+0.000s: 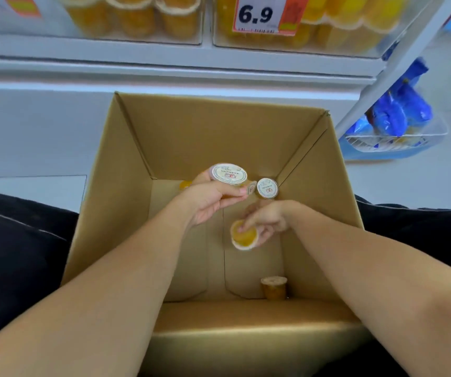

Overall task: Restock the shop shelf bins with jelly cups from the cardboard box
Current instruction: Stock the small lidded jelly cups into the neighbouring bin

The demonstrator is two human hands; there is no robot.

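Deep in the cardboard box (164,137), the right hand (269,220) curls its fingers round a jelly cup (244,235) that lies tipped on its side, its yellow base turned up toward the camera and its sealed end away, so its axis runs roughly toward the box floor. The left hand (210,202) is higher and further forward, and pinches a second jelly cup (229,173) by the side, white printed lid up.

Just right of it, in the far corner, a third cup (267,188) stands lid up. A fourth cup (273,287) stands against the near wall, closer to the right arm.

The shelf bins (314,25) sit above and beyond the box, already holding orange cups, so both held cups probably must travel up and forward.
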